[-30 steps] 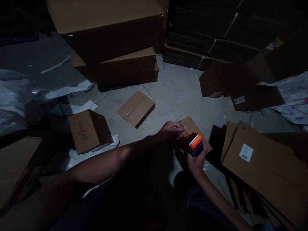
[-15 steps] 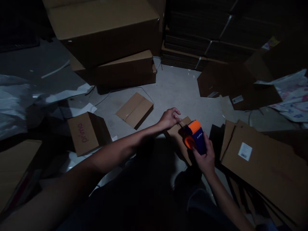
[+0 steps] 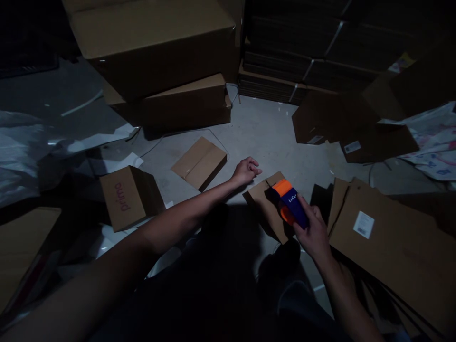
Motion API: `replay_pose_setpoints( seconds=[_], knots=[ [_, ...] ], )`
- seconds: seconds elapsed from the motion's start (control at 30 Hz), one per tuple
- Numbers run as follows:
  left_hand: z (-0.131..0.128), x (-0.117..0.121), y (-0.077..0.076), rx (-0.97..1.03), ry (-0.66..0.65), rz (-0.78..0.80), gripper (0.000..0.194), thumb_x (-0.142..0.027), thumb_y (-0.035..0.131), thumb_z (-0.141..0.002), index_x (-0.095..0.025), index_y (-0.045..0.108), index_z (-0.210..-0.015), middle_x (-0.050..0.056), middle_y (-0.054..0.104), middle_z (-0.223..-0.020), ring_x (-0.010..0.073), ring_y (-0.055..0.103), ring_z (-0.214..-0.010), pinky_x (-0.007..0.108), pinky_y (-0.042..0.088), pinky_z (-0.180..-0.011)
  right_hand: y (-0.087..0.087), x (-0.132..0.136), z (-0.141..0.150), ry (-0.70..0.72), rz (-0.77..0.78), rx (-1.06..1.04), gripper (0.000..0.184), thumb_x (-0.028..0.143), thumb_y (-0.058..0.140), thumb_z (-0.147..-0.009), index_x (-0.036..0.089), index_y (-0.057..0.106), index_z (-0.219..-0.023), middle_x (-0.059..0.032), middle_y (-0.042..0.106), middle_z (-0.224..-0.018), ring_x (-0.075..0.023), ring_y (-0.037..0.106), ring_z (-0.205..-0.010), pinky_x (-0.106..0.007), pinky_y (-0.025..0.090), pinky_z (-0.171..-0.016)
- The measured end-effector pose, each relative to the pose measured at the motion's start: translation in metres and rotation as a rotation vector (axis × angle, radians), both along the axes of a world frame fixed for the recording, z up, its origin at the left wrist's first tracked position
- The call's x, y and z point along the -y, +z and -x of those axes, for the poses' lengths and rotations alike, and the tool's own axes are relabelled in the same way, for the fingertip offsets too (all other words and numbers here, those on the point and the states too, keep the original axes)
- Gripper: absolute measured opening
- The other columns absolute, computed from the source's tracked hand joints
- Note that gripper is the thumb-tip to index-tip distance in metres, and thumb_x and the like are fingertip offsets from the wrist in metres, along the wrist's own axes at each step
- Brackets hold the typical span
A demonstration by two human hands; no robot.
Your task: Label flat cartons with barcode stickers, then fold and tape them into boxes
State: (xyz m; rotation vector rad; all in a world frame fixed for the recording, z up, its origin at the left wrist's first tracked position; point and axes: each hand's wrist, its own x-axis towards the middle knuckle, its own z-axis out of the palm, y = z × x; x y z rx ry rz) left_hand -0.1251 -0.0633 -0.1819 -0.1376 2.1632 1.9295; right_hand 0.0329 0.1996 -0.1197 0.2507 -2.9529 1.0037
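Note:
My right hand [image 3: 313, 232] is wrapped around a blue and orange tape dispenser [image 3: 295, 204]. The dispenser's orange head [image 3: 282, 186] is over the top of a small brown cardboard box [image 3: 261, 192], along its middle seam. Part of that box is hidden beneath the dispenser. My left hand [image 3: 246, 171] hovers just off the box's upper left corner, its fingers loosely curled and apart, with nothing visible in them.
A flat closed box [image 3: 199, 164] lies on the floor, left of my left hand. Farther left stands a box marked "prima" [image 3: 121, 199]. Large cartons [image 3: 160, 42] are stacked ahead. Flattened cardboard [image 3: 392, 247] leans at right; strapped cardboard bundles [image 3: 278, 85] sit at the back.
My left hand has come away from the box's edge, slightly up and left. The tape dispenser in my right hand has moved a little right and down over the box.

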Motion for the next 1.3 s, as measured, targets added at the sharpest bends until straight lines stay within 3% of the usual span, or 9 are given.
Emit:
replay_pose_setpoints(
  seconds=[0.23, 0.47, 0.6, 0.7, 0.8, 0.93, 1.1, 1.2, 1.3],
  knots=[
    [0.007, 0.002, -0.003, -0.162, -0.008, -0.022, 0.020, -0.015, 0.072, -0.079, -0.019, 0.057, -0.090, -0.007, 0.056, -0.066, 0.0081, 0.050, -0.056, 0.020, 0.034, -0.055, -0.013, -0.011, 0.002, 0.037, 0.018, 0.024, 0.075, 0.040, 0.058, -0.097, 0.031, 0.026, -0.165, -0.0076, 0.053, -0.112, -0.0252, 0.062, -0.098, -0.042, 0.056, -0.088],
    [0.005, -0.007, -0.034, 0.020, -0.001, 0.073, 0.021, -0.013, 0.071, -0.081, -0.020, 0.056, -0.095, -0.007, 0.056, -0.069, 0.0092, 0.053, -0.060, 0.019, 0.038, -0.058, -0.006, -0.001, 0.003, 0.037, -0.007, 0.037, 0.077, 0.036, 0.058, -0.097, 0.033, 0.023, -0.165, -0.0053, 0.049, -0.106, -0.0240, 0.060, -0.091, -0.043, 0.057, -0.087],
    [-0.005, -0.015, -0.042, 0.149, -0.059, 0.124, 0.019, -0.019, 0.073, -0.082, -0.019, 0.060, -0.096, -0.003, 0.061, -0.073, 0.0120, 0.058, -0.063, 0.020, 0.042, -0.059, -0.010, -0.002, 0.004, 0.041, -0.012, 0.036, 0.076, 0.036, 0.056, -0.097, 0.034, 0.023, -0.165, -0.0053, 0.048, -0.106, -0.0244, 0.060, -0.092, -0.044, 0.057, -0.087],
    [-0.012, -0.007, -0.044, 0.235, -0.067, 0.209, 0.032, -0.028, 0.082, -0.075, -0.019, 0.063, -0.100, 0.003, 0.067, -0.087, 0.0164, 0.063, -0.073, 0.024, 0.049, -0.066, -0.015, -0.002, 0.001, 0.038, -0.010, 0.025, 0.077, 0.036, 0.056, -0.097, 0.034, 0.021, -0.166, -0.0061, 0.050, -0.109, -0.0251, 0.061, -0.095, -0.044, 0.057, -0.088],
    [-0.015, 0.004, -0.040, 0.230, -0.019, 0.294, 0.039, -0.022, 0.087, -0.066, -0.018, 0.066, -0.099, 0.008, 0.068, -0.104, 0.0199, 0.066, -0.088, 0.029, 0.053, -0.079, -0.018, -0.002, -0.001, 0.040, -0.009, 0.018, 0.078, 0.034, 0.055, -0.097, 0.035, 0.019, -0.166, -0.0072, 0.051, -0.114, -0.0261, 0.061, -0.100, -0.045, 0.056, -0.091],
    [-0.019, -0.003, -0.022, 0.098, -0.002, 0.280, 0.009, -0.024, 0.066, -0.090, -0.018, 0.071, -0.094, 0.008, 0.072, -0.098, 0.0206, 0.068, -0.096, 0.030, 0.051, -0.090, -0.019, -0.002, -0.001, 0.046, 0.002, 0.008, 0.079, 0.031, 0.055, -0.097, 0.033, 0.018, -0.166, -0.0089, 0.052, -0.118, -0.0279, 0.062, -0.107, -0.048, 0.055, -0.096],
    [-0.032, -0.035, -0.002, -0.002, -0.212, 0.369, 0.043, -0.050, 0.053, -0.100, -0.020, 0.070, -0.074, 0.007, 0.074, -0.082, 0.0230, 0.070, -0.083, 0.029, 0.050, -0.078, -0.020, 0.004, 0.001, 0.038, 0.053, 0.035, 0.079, 0.032, 0.057, -0.097, 0.032, 0.020, -0.166, -0.0101, 0.053, -0.123, -0.0281, 0.062, -0.111, -0.048, 0.054, -0.098],
    [-0.035, -0.041, 0.001, 0.006, -0.276, 0.482, 0.046, -0.052, 0.047, -0.102, -0.021, 0.070, -0.077, 0.011, 0.075, -0.089, 0.0272, 0.071, -0.086, 0.032, 0.050, -0.079, -0.015, -0.002, 0.000, 0.003, 0.174, 0.058, 0.075, 0.034, 0.059, -0.096, 0.032, 0.027, -0.164, -0.0092, 0.055, -0.127, -0.0261, 0.061, -0.114, -0.045, 0.053, -0.101],
    [-0.036, -0.038, 0.002, -0.002, -0.307, 0.542, 0.049, -0.055, 0.039, -0.105, -0.021, 0.071, -0.088, 0.015, 0.076, -0.101, 0.0310, 0.072, -0.096, 0.036, 0.050, -0.085, -0.007, -0.030, -0.018, -0.033, 0.237, 0.095, 0.066, 0.030, 0.061, -0.094, 0.032, 0.044, -0.157, -0.0061, 0.058, -0.116, -0.0219, 0.063, -0.103, -0.037, 0.057, -0.090]
  ],
)
